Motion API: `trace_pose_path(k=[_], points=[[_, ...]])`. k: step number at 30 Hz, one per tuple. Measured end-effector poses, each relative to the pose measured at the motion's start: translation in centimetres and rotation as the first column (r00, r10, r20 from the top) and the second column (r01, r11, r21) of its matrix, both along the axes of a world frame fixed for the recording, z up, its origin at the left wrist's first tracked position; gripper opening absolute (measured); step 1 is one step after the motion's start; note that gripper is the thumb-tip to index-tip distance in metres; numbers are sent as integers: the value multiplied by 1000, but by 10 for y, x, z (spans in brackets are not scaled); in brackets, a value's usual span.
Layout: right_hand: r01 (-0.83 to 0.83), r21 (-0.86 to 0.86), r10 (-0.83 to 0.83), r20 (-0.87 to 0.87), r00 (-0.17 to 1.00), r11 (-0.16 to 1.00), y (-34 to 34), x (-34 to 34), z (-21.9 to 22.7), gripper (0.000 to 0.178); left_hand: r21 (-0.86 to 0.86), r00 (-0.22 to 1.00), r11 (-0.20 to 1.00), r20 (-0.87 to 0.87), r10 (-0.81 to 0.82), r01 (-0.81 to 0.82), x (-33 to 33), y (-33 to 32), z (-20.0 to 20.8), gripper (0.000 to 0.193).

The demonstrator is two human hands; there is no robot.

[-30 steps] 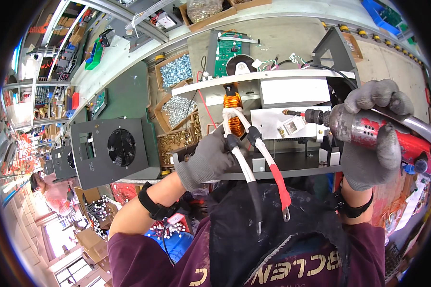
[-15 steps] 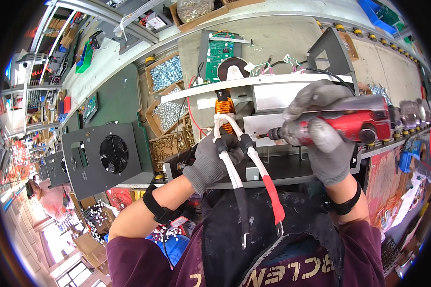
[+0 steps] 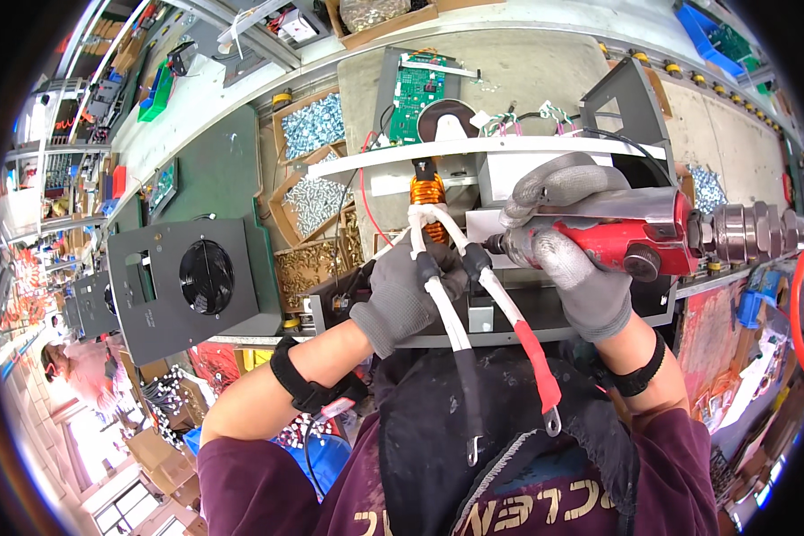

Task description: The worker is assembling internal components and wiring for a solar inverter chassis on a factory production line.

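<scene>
My right hand, in a grey glove, grips a red and silver pneumatic screwdriver. Its bit end points left, close to the cables. My left hand, also gloved, is curled inside the grey metal chassis; its fingertips are partly hidden behind the cables. Two white-sleeved cables, one ending in a black sleeve and one in a red sleeve, hang toward me with metal lugs at their ends. They run from an orange copper coil at the middle of the chassis.
A green circuit board lies beyond the chassis. Boxes of blue-silver screws, silver screws and brass fasteners stand to the left. A dark panel with a fan leans farther left. A red hose hangs at right.
My right hand has brought the screwdriver a little left relative to the chassis, its tip now beside the cables. My left hand stays curled below the coil, and the cable ends have swung slightly right.
</scene>
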State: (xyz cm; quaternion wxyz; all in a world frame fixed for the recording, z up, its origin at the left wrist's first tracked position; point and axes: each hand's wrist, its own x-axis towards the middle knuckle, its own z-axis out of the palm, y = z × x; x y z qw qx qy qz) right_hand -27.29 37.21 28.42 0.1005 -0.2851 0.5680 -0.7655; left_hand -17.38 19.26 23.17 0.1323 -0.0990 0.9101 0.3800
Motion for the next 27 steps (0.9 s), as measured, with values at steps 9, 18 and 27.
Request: trace_pose_path(k=[9, 18, 27], points=[[82, 133, -70, -92, 993, 988, -3, 10, 7, 23, 46, 998, 998, 32, 45, -46, -1, 2, -2, 19], [129, 445, 64, -394, 917, 886, -13, 7, 23, 26, -19, 995, 1000, 97, 1, 1, -3, -3, -6, 28], [-9, 221, 6, 16, 1000, 975, -11, 16, 11, 25, -20, 996, 998, -62, -62, 61, 2, -9, -11, 30]])
